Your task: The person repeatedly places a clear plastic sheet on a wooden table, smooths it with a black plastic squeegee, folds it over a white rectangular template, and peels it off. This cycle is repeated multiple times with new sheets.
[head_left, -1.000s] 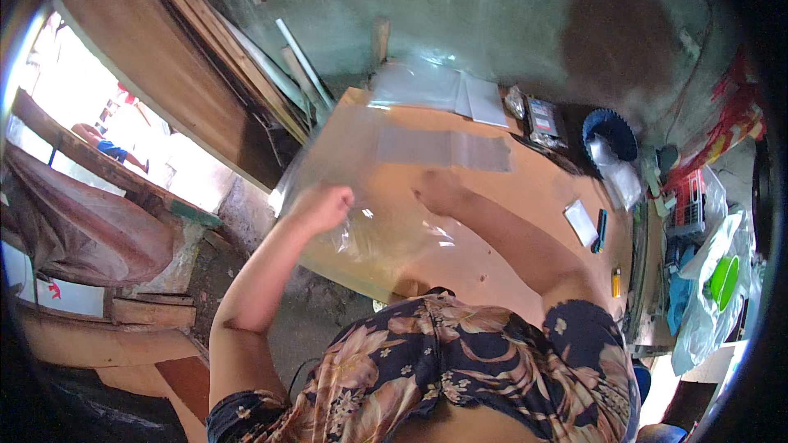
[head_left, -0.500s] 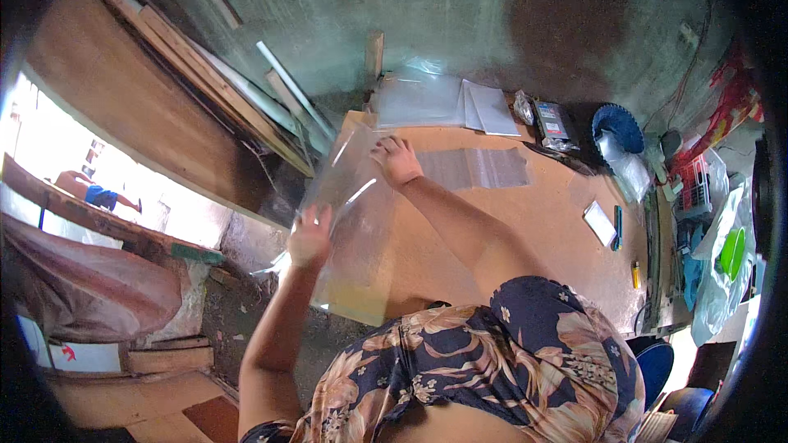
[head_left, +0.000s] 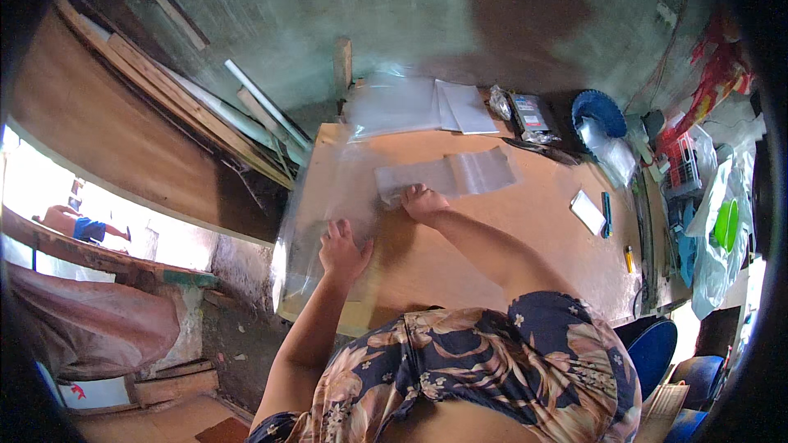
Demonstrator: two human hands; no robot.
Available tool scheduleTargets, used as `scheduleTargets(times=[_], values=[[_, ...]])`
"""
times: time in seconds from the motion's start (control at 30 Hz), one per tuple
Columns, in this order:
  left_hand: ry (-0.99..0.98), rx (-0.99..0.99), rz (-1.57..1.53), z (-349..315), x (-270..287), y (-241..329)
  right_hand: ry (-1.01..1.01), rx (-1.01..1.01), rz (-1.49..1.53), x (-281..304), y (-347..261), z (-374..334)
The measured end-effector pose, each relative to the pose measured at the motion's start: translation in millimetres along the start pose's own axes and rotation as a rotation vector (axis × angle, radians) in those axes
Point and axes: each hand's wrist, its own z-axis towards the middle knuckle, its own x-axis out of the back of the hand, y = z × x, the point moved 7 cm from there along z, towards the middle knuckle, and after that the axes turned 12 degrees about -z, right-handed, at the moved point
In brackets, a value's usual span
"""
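A wide clear plastic sheet (head_left: 324,189) lies over the left end of the brown tabletop, its glossy edge hanging near the table's left side. My left hand (head_left: 345,253) rests on this sheet, open, with the fingers apart. To its right is a narrow, greyish see-through plastic strip (head_left: 480,172), slightly tilted and creased across its middle. At the strip's lower left edge, my right hand (head_left: 424,202) has its fingers bent and closed on the plastic. The fingertips partly cover the place they grip.
Along the back lie a stack of clear plastic sheets (head_left: 394,107), white sheets (head_left: 469,107) and a dark packet (head_left: 533,115). A blue round basket (head_left: 599,113) stands at the back right. A white pad (head_left: 587,212) and yellow lighter (head_left: 629,259) lie right. Wooden boards (head_left: 180,98) lean left.
My right hand has come down toward me from the clear sheet to the strip, which now sits tilted. My left hand has moved right, and the clear sheet lies flatter.
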Motion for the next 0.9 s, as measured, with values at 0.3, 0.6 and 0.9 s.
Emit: scheduleTargets(times=[0.3,0.6,0.9], values=[[-0.205,-0.056,-1.164,-12,-66,78,0.474,-0.475,0.907,54,34,-89],[-0.166,-0.094,-1.348,-50,-23,165,0.495,-0.386,1.081,81,33,-186],[-0.341,0.074,-1.679,-61,-43,225,0.433,-0.606,1.616,46,110,-282]])
